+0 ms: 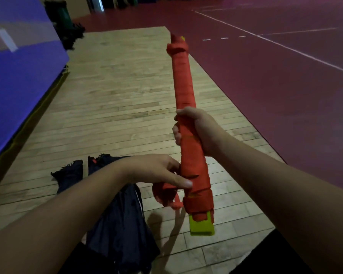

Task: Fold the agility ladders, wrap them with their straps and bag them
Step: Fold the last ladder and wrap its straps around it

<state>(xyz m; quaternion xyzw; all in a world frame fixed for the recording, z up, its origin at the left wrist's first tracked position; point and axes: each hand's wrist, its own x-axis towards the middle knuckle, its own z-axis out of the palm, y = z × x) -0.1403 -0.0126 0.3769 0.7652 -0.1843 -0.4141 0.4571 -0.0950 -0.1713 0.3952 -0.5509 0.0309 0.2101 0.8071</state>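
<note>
While the bundle was held up off the floor, the nearest thing was a dark navy fabric bag (123, 218), lying crumpled and slack by the person's lap, mouth not discernible.

Just above it: near end of the long folded agility ladder bundle (183, 86), with yellow-green flat plastic rungs (201, 227) poking out bare below the wrap. A red webbing strap (194, 169) was wound in spirals up most of the length.

Left hand (156, 171) was at the lower part, thumb laid straight against the wrap, fingers curled under and apparently gripping the loose strap tail (166, 196), which hung bunched beneath. Right hand (198, 129) was clenched round the bundle's middle, carrying it tilted away, far end highest.

Handling, as judged: rungs stiff, stack rigid along its length and light enough for one hand. The webbing is soft and its lower turns looked uneven, so it could slip loose if the tail goes slack. Best hold is mid-bundle over the wrap, with the tail kept under tension. The bare plastic end looked slick and a poor place to grip. The far end carried a lumpy knot of strap that might snag on the bag mouth.

Beyond: pale wooden plank floor (117, 95), blue padded mat (18, 86) along the left, maroon court floor (265, 86) with white lines to the right, dark green bin (61, 14) farthest back.
</note>
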